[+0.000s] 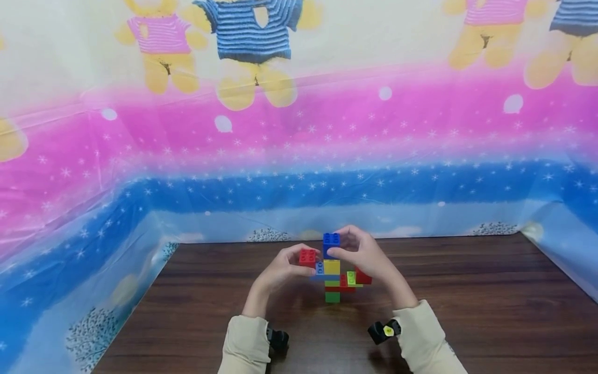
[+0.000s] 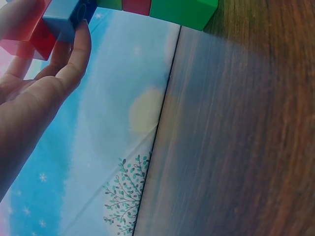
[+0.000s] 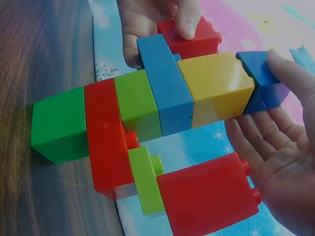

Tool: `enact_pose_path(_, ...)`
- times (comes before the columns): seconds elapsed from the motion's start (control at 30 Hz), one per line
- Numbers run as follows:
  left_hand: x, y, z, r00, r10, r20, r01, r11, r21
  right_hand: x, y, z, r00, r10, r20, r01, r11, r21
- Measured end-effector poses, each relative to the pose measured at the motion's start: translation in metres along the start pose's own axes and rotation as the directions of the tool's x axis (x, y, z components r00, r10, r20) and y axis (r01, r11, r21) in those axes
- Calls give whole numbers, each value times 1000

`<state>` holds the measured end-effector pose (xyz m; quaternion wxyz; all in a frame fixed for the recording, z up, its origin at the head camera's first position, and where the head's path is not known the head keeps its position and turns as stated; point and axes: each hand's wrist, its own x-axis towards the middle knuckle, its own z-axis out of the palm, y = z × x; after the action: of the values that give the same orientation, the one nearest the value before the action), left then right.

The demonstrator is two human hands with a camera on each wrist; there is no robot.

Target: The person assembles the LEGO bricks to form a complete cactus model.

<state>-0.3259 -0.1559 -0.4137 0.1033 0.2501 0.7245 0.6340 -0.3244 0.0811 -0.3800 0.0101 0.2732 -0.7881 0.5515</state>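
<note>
Centre frame: my left hand point(image 1: 280, 270) pinches the red brick point(image 1: 307, 256), right hand point(image 1: 366, 254) grips the blue top brick point(image 1: 331, 242). Brick tower point(image 1: 333, 280) looks light, rigid, prone to snapping apart; best gripped low.

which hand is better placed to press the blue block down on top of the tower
Probably the right hand: its fingers already pinch the blue plastic building block on top of the stacked block tower. The left hand holds the red plastic side block lower down, steadying the tower.
</note>
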Motion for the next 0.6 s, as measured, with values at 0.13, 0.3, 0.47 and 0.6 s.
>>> enact_pose_path(0.13,0,0,0,1000,2,0,-2,1000,4,0,2,0,1000,-28,9,28,1000,13)
enact_pose_path(0.3,1,-2,0,1000,5,2,-5,1000,2,-1,4,-1,999,-41,17,41,999,36)
enact_pose_path(0.47,2,-3,-1,1000,7,-1,-7,1000,-5,0,5,-1,999,-34,21,34,999,35)
enact_pose_path(0.6,1,-3,-1,1000,7,3,-7,1000,3,1,6,-1,1000,-28,8,28,1000,5)
